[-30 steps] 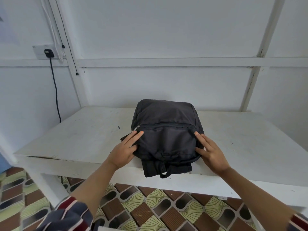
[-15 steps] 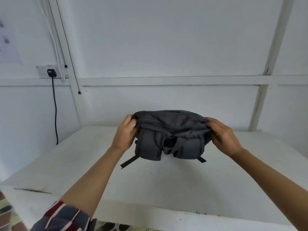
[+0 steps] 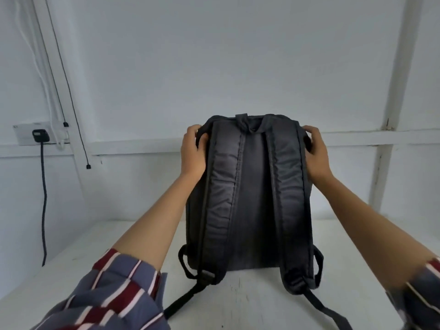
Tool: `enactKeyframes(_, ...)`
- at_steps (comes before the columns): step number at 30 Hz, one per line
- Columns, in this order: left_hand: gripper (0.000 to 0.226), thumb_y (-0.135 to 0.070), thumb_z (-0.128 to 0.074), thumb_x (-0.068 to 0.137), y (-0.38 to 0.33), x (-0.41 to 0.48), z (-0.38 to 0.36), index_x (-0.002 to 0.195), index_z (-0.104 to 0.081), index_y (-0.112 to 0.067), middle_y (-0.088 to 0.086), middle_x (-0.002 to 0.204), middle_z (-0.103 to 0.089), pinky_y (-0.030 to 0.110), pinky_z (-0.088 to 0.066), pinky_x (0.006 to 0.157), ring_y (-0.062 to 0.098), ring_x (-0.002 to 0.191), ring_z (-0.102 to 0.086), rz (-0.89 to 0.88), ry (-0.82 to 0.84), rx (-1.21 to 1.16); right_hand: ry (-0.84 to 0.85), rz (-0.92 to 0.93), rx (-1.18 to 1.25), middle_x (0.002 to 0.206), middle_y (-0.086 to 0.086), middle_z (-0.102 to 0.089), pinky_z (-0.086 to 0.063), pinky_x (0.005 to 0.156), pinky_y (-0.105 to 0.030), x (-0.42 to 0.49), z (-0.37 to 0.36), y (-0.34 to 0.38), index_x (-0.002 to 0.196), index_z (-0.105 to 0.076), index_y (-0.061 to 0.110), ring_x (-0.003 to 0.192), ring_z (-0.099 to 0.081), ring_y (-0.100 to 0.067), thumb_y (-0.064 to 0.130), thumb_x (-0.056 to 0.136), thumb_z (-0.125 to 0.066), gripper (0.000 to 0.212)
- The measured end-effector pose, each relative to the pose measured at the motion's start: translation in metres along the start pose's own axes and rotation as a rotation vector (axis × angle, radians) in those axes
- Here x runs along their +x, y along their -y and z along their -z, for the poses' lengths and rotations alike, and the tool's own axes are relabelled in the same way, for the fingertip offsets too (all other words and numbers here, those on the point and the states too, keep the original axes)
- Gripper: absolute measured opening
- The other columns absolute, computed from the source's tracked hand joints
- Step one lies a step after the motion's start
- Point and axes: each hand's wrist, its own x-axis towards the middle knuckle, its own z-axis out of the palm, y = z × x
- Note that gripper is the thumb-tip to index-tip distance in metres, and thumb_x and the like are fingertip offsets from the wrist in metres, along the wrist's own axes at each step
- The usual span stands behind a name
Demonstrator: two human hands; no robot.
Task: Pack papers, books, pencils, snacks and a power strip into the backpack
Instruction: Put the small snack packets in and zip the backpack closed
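**On the white table [image 3: 250, 303], backpack [image 3: 253, 210] upright**

At 9 o'clock a plug [image 3: 41, 135] sits in the wall. Your left hand [image 3: 192, 151] curls round the backpack's 11 o'clock corner; your right hand [image 3: 315, 154] curls round its 1 o'clock corner. Straps [image 3: 221, 198] face you.

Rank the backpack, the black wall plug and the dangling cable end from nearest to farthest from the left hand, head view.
1. The backpack: held at its upper side by the left hand.
2. The dangling cable end: hanging off to the left.
3. The black wall plug: farthest left, in the socket.
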Motion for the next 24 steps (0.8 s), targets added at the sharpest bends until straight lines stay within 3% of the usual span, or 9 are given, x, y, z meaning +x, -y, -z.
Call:
enactKeyframes(4, 0.025, -0.019, -0.044, 0.098, 0.011, 0.004, -0.004, 0.118, -0.051, -0.008, -0.002, 0.114, -0.045, 0.008, -0.033, 0.094, 0.012, 0.113, -0.042, -0.091, 0.003, -0.017, 0.119, -0.028, 0.087, 0.091, 0.009, -0.062, -0.046, 0.085, -0.028, 0.012, 0.004, 0.001, 0.099, -0.061, 0.023, 0.087, -0.057, -0.007, 0.019, 0.095, -0.051, 0.011)
enactKeyframes(8, 0.021, -0.011, -0.064, 0.084, 0.015, 0.006, -0.006, 0.104, -0.059, -0.006, -0.002, 0.124, -0.043, 0.014, -0.036, 0.102, 0.003, 0.116, -0.045, -0.194, -0.135, -0.063, 0.164, 0.042, 0.156, 0.098, 0.007, -0.066, -0.047, 0.086, -0.023, 0.017, 0.002, 0.008, 0.102, -0.064, 0.022, 0.092, -0.060, -0.007, 0.017, 0.094, -0.055, 0.014)
enactKeyframes(9, 0.020, -0.008, -0.066, 0.083, 0.014, 0.007, -0.007, 0.102, -0.059, -0.007, -0.002, 0.121, -0.047, 0.017, -0.038, 0.100, 0.004, 0.114, -0.047, -0.195, -0.172, -0.097, 0.133, 0.058, 0.164, 0.096, 0.009, -0.067, -0.049, 0.085, -0.021, 0.019, 0.001, 0.008, 0.101, -0.066, 0.021, 0.091, -0.061, -0.005, 0.015, 0.093, -0.056, 0.014)
enactKeyframes(12, 0.009, -0.009, -0.065, 0.085, 0.004, 0.007, -0.008, 0.090, -0.059, -0.014, -0.007, 0.095, -0.061, 0.021, -0.046, 0.084, 0.005, 0.091, -0.057, -0.115, -0.208, -0.245, 0.022, 0.068, 0.159, 0.062, 0.023, -0.058, -0.043, 0.065, -0.014, 0.021, -0.005, 0.010, 0.076, -0.061, 0.023, 0.063, -0.051, 0.005, 0.017, 0.093, -0.056, 0.018)
enactKeyframes(15, 0.018, -0.012, -0.061, 0.089, -0.004, 0.012, -0.011, 0.076, -0.055, -0.022, -0.008, 0.075, -0.058, 0.019, -0.045, 0.070, 0.002, 0.071, -0.053, -0.124, -0.252, -0.244, -0.065, 0.079, 0.211, 0.078, 0.015, -0.065, -0.048, 0.074, -0.017, 0.023, -0.011, 0.011, 0.087, -0.063, 0.022, 0.075, -0.059, 0.001, 0.016, 0.092, -0.057, 0.009)
enactKeyframes(18, 0.011, -0.012, -0.060, 0.090, -0.005, 0.017, -0.012, 0.087, -0.057, -0.023, -0.004, 0.085, -0.063, 0.018, -0.047, 0.074, 0.002, 0.077, -0.057, -0.118, -0.205, -0.240, -0.046, 0.064, 0.278, 0.097, -0.005, -0.068, -0.051, 0.087, -0.025, 0.028, -0.014, 0.009, 0.101, -0.063, 0.026, 0.091, -0.064, -0.011, 0.014, 0.092, -0.058, 0.016)
enactKeyframes(20, 0.006, -0.014, -0.059, 0.092, -0.002, 0.020, -0.010, 0.096, -0.060, -0.018, -0.001, 0.092, -0.065, 0.018, -0.049, 0.079, 0.002, 0.082, -0.060, -0.097, -0.146, -0.222, -0.019, 0.055, 0.220, 0.089, 0.006, -0.067, -0.050, 0.084, -0.026, 0.033, -0.013, 0.005, 0.096, -0.064, 0.021, 0.084, -0.062, -0.006, 0.016, 0.093, -0.057, 0.010)
enactKeyframes(22, 0.011, -0.018, -0.055, 0.094, -0.001, 0.023, -0.005, 0.085, -0.062, -0.018, -0.007, 0.079, -0.061, 0.015, -0.045, 0.072, -0.004, 0.072, -0.055, -0.064, -0.076, -0.161, 0.043, -0.001, 0.186, 0.076, 0.011, -0.063, -0.047, 0.077, -0.025, 0.038, -0.014, 0.005, 0.086, -0.064, 0.016, 0.075, -0.057, -0.005, 0.019, 0.095, -0.053, 0.014)
enactKeyframes(24, 0.021, -0.023, -0.050, 0.097, -0.002, 0.027, 0.000, 0.079, -0.060, -0.023, -0.009, 0.076, -0.058, 0.013, -0.043, 0.070, -0.006, 0.069, -0.052, 0.028, 0.034, -0.143, 0.128, -0.074, 0.203, 0.078, 0.007, -0.064, -0.046, 0.077, -0.024, 0.042, -0.012, 0.005, 0.085, -0.065, 0.014, 0.077, -0.057, -0.009, 0.022, 0.097, -0.049, 0.022)
